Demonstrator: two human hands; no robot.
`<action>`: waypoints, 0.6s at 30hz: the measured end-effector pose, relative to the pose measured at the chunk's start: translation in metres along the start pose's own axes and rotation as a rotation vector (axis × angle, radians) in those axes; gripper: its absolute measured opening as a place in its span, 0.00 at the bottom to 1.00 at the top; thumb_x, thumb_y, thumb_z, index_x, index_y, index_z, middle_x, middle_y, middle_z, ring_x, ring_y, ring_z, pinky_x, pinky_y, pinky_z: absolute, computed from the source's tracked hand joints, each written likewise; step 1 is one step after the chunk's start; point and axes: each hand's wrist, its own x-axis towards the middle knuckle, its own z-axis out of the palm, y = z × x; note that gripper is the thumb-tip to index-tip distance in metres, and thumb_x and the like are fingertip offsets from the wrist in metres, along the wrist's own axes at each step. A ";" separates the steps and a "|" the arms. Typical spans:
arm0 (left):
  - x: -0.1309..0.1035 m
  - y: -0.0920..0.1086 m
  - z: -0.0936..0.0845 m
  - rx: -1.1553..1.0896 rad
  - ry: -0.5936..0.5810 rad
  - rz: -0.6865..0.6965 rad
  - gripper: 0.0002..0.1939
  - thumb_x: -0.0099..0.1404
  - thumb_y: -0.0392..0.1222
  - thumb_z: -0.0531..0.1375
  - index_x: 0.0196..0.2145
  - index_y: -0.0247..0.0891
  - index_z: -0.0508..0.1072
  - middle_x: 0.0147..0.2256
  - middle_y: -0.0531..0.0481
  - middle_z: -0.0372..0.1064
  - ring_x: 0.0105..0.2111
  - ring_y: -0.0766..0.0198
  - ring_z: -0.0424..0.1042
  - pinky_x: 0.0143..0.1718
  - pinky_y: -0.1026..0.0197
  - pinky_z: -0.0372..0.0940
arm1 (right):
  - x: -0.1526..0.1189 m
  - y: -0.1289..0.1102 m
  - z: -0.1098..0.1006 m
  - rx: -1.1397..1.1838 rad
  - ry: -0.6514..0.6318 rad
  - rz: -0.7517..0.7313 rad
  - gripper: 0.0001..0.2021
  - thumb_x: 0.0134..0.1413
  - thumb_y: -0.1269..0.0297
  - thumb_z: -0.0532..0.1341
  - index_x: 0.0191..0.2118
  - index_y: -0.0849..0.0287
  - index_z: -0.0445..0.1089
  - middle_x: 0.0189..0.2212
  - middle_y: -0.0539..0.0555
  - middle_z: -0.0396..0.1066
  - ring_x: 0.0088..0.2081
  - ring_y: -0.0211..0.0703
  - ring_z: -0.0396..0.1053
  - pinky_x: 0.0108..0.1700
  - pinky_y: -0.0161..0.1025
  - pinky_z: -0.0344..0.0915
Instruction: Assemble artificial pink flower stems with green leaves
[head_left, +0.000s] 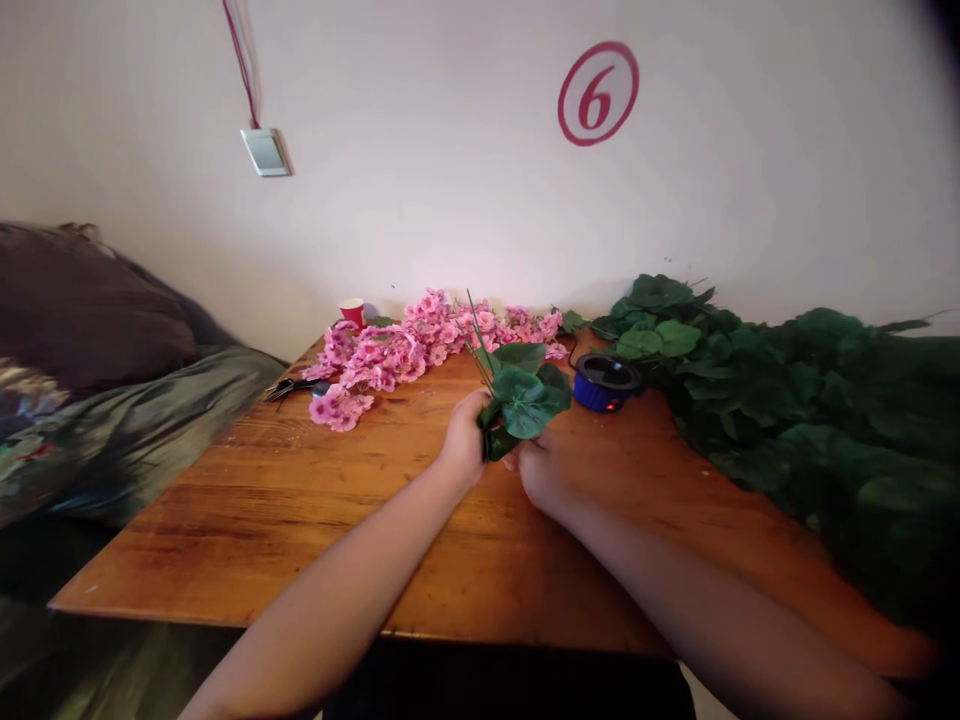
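Above the middle of the wooden table, my left hand is closed around a bunch of artificial green leaves. Thin bare green stems stick up from that bunch, tilted slightly left. My right hand is just under the leaves on the right, its fingers curled together against the bunch's lower edge. Leaves cover part of those fingers, so what they pinch is hidden.
Pink artificial flowers lie along the back, near a red paper cup. A blue pot-like device with a lit red light stands right of my hands. Green leaves are heaped on the right. Dark bags sit beyond the left edge.
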 end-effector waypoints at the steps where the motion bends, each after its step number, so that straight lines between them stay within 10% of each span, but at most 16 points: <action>1: 0.000 0.005 0.001 0.010 -0.018 0.022 0.06 0.50 0.43 0.61 0.24 0.37 0.72 0.22 0.53 0.68 0.24 0.66 0.68 0.29 0.63 0.63 | 0.001 -0.002 -0.001 -0.011 0.015 -0.011 0.18 0.50 0.57 0.59 0.20 0.54 0.49 0.16 0.44 0.45 0.19 0.35 0.43 0.23 0.37 0.43; 18: 0.012 0.058 -0.013 0.339 0.100 0.633 0.11 0.60 0.40 0.61 0.39 0.40 0.81 0.46 0.47 0.77 0.53 0.57 0.71 0.59 0.55 0.61 | 0.017 -0.013 -0.017 -0.089 0.062 -0.151 0.14 0.56 0.51 0.61 0.30 0.55 0.61 0.20 0.44 0.52 0.21 0.35 0.47 0.24 0.36 0.46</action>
